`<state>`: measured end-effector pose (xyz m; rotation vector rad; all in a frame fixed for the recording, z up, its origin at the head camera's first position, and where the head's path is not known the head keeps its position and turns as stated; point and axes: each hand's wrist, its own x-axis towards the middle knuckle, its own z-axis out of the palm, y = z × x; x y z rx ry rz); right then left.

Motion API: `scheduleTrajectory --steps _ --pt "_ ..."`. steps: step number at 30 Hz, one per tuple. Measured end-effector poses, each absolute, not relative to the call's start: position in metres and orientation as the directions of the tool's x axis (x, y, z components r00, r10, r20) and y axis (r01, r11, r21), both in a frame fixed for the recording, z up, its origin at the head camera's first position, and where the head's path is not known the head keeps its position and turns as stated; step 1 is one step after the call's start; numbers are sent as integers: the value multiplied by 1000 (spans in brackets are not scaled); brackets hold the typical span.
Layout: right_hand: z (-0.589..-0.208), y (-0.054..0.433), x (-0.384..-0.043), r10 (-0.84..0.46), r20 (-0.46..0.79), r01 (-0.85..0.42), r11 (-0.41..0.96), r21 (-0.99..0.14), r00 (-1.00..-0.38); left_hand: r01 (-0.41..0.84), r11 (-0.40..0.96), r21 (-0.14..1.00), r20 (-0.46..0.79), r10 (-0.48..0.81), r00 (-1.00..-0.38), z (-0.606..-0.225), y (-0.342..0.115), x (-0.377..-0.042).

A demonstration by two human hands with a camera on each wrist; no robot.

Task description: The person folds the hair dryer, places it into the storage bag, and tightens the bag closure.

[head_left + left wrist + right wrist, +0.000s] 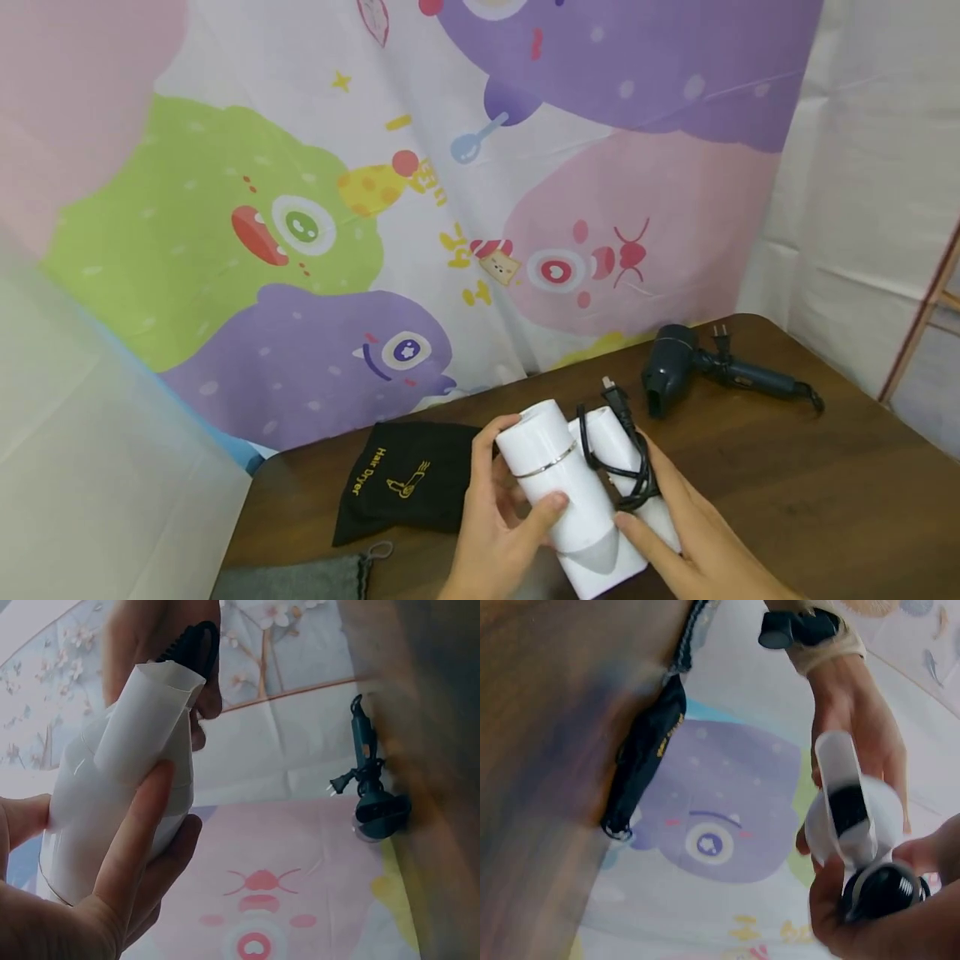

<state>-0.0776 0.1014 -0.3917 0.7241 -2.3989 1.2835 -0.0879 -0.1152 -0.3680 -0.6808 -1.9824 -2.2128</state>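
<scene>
A white hair dryer (542, 467), with a silver ring round its barrel and its handle folded alongside, is held between both hands over the table's front. My left hand (498, 525) grips the barrel, thumb across the near side and fingers behind. Round the handle my right hand (693, 529) closes, its thumb near the seam between handle and barrel. A black cord (640, 487) is looped at the handle, its plug (617, 400) sticking up. In the left wrist view the white dryer (139, 735) lies across the left palm; the right hand (150, 634) is behind it.
On the brown wooden table (772, 483), a dark hair dryer (671, 358) with its cord tied lies at the back right. A black pouch (412, 483) printed "Hair Dryer" lies left of the hands, a grey drawstring pouch (296, 579) nearer. A cartoon-print cloth (300, 333) hangs behind.
</scene>
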Motion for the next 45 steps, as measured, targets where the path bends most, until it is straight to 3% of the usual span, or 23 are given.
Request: scheduleTrajectory --steps 4,9,12,18,23,37,45 --pt "-388 111 -80 -301 472 -560 415 -717 -829 353 -187 917 390 226 -892 -365 -117 -88" --pt "-393 119 -81 -207 283 -346 420 -839 -937 368 -203 908 408 225 -885 -365 -117 -89" --pt "-399 124 -79 -163 226 -275 423 -863 -960 398 -203 895 440 243 -865 -367 -116 -91" --pt "-416 127 -74 -176 226 -272 315 -909 -958 452 -137 881 472 282 -835 -373 -113 -93" --pt "-431 126 -69 -114 196 -222 308 -925 -974 406 -19 914 389 329 -860 -377 -109 -92" --pt "-454 121 -73 -54 297 -301 252 -920 -953 472 178 863 363 432 -826 -377 -118 -100" --pt "-458 124 -73 -82 300 -311 230 -922 -950 551 387 739 383 431 -817 -378 -124 -97"
